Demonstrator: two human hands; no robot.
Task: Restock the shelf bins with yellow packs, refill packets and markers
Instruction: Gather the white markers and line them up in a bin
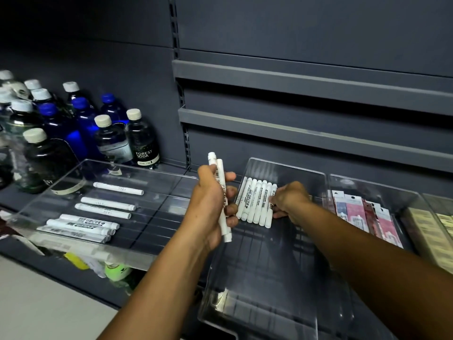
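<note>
My left hand (pixel 210 200) grips two white markers (pixel 220 192) upright, just left of the middle clear bin (pixel 316 266). Inside that bin, at its far end, several white markers (pixel 256 202) lie side by side in a row. My right hand (pixel 289 200) reaches into the bin and its fingers pinch the rightmost marker of that row. A wide clear tray (pixel 157 246) on the left holds several more loose white markers (pixel 98 217). Pink refill packets (pixel 362 214) stand in the clear bin to the right.
Dark and blue bottles (pixel 81 133) stand on the shelf at the back left. Yellowish packs (pixel 431 231) fill a bin at the far right. Grey shelf rails (pixel 306 82) run across the back wall. Yellow and green items (pixel 115 271) lie under the left tray.
</note>
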